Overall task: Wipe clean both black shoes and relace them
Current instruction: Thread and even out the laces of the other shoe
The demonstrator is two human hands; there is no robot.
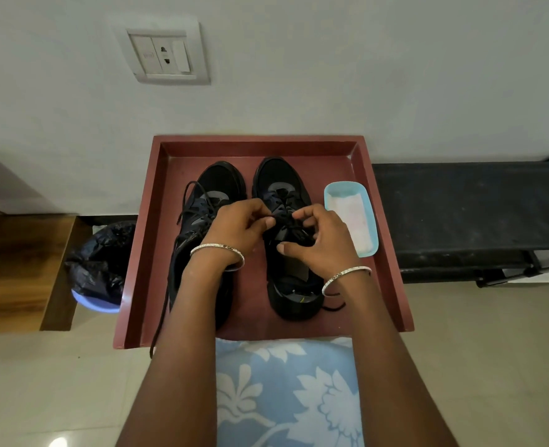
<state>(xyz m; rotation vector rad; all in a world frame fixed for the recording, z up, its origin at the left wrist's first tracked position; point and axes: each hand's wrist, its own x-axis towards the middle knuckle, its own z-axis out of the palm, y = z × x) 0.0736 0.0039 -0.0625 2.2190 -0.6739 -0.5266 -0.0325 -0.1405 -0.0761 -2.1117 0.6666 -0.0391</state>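
Lace (pixel 283 218) pinched above the right-hand shoe (pixel 279 179) by left hand (pixel 237 229) and right hand (pixel 320 245) alike, soft, limp, probably slippery, best gripped close to its stiffer tip.

A bin (pixel 95 303) lined with a black bag (pixel 105 253) stands left of the left grip (pixel 234 227); a black rack (pixel 460 204) stands right of the right grip (pixel 318 240); a wall socket (pixel 166 54) sits beyond both.

Pale wall (pixel 331 59), socket plate (pixel 166 54) — black rack (pixel 460 201) at right, glossy floor (pixel 66 382).
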